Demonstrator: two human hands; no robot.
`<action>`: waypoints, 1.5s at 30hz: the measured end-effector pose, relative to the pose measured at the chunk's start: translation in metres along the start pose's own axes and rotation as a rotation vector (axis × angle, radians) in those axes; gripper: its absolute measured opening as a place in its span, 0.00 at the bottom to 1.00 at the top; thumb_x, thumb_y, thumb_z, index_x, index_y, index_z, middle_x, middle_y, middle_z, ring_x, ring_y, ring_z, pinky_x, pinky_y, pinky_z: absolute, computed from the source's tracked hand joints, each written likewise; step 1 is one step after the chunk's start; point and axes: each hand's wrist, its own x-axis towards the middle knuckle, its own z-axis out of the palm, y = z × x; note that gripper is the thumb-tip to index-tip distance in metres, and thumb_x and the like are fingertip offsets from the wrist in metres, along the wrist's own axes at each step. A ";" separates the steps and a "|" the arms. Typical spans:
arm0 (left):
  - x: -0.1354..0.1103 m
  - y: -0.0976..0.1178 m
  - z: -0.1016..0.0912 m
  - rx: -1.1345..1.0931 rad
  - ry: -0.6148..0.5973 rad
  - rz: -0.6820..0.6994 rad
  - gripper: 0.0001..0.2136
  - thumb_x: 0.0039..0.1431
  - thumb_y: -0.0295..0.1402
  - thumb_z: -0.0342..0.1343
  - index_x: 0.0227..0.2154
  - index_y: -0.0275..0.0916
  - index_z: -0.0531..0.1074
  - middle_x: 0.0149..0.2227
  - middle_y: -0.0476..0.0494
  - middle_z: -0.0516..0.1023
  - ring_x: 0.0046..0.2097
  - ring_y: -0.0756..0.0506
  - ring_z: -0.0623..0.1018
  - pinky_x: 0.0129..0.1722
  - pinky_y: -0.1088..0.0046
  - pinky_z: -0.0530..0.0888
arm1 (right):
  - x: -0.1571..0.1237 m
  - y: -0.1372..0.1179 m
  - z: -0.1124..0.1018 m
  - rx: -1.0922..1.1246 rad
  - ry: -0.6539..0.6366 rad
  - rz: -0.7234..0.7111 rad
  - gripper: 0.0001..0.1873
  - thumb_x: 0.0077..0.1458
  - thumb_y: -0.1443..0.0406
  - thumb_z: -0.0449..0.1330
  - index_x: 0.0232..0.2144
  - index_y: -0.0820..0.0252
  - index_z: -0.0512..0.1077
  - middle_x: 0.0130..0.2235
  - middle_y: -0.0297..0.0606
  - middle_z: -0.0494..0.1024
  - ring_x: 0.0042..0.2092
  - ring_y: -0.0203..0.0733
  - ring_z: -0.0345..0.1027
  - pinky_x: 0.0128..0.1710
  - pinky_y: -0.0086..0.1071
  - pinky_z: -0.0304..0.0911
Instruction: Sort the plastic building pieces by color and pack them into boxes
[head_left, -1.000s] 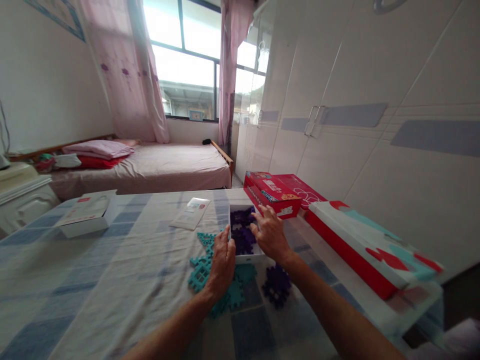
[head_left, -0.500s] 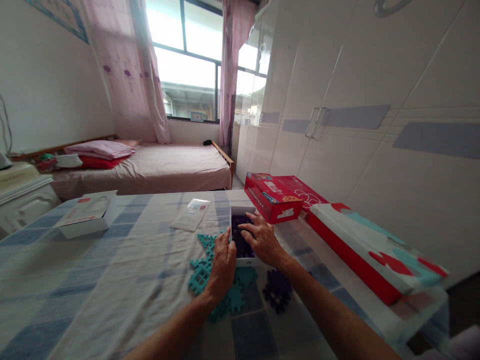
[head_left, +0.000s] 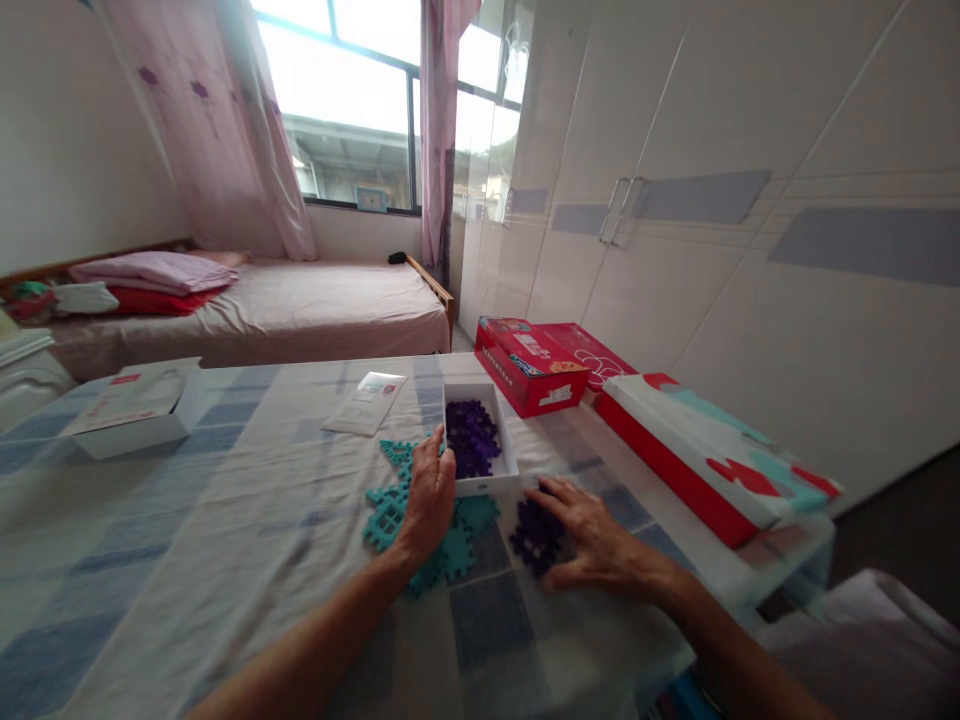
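A white box holds several dark purple interlocking building pieces. Along the left wall of this box lies my left hand, its fingers stretched out flat and no grip visible. Under and around that hand are several turquoise interlocking pieces, some with a window grid. To the right of them, in front of the box, more purple pieces lie on the cloth. My right hand reaches over their right side with fingers spread and thumb apart; whether its fingertips touch them is hard to tell.
Red boxes stand behind on the right, with a long red-and-white box along the table's right side. A white card and an open white carton lie to the left on the checked tablecloth.
My right hand has left the purple pieces inside the box and come down and right to those on the cloth. My left hand stays at the box. The view has shifted slightly.
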 end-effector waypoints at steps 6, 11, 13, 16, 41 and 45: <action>-0.001 0.001 -0.003 0.015 -0.030 -0.030 0.22 0.60 0.38 0.39 0.53 0.35 0.64 0.56 0.37 0.65 0.60 0.44 0.61 0.62 0.61 0.54 | 0.013 -0.007 0.006 -0.036 0.079 -0.007 0.36 0.37 0.54 0.68 0.52 0.46 0.68 0.58 0.44 0.62 0.59 0.54 0.54 0.57 0.49 0.49; -0.001 0.002 -0.003 0.022 -0.026 -0.027 0.23 0.60 0.38 0.39 0.54 0.33 0.63 0.56 0.36 0.65 0.60 0.44 0.62 0.62 0.61 0.54 | 0.012 -0.005 0.001 -0.011 0.149 -0.059 0.29 0.34 0.56 0.69 0.44 0.49 0.73 0.54 0.41 0.62 0.57 0.53 0.55 0.56 0.46 0.51; -0.001 0.002 -0.003 0.021 -0.031 -0.027 0.23 0.60 0.38 0.39 0.54 0.32 0.63 0.55 0.36 0.65 0.60 0.43 0.62 0.62 0.62 0.55 | 0.010 -0.005 -0.001 0.023 0.198 -0.078 0.26 0.37 0.58 0.68 0.43 0.52 0.73 0.54 0.41 0.62 0.56 0.50 0.57 0.56 0.41 0.53; 0.000 0.001 -0.001 0.015 -0.019 -0.030 0.22 0.60 0.37 0.40 0.53 0.34 0.65 0.55 0.37 0.66 0.59 0.43 0.63 0.61 0.62 0.56 | 0.010 -0.007 -0.004 0.046 0.292 -0.090 0.23 0.45 0.61 0.63 0.46 0.56 0.69 0.53 0.42 0.61 0.54 0.46 0.60 0.54 0.37 0.58; 0.002 -0.013 0.006 0.015 0.024 0.025 0.21 0.59 0.38 0.42 0.52 0.35 0.66 0.53 0.36 0.67 0.58 0.42 0.65 0.60 0.59 0.60 | 0.127 -0.065 -0.027 0.442 0.561 0.028 0.25 0.45 0.68 0.56 0.49 0.63 0.68 0.49 0.45 0.72 0.50 0.44 0.66 0.53 0.39 0.60; 0.000 -0.012 0.006 0.001 0.021 0.022 0.22 0.59 0.37 0.41 0.54 0.34 0.64 0.54 0.37 0.67 0.58 0.43 0.65 0.60 0.59 0.59 | 0.111 -0.059 -0.023 0.373 0.680 -0.004 0.24 0.48 0.66 0.53 0.49 0.63 0.67 0.51 0.46 0.69 0.52 0.44 0.64 0.50 0.38 0.62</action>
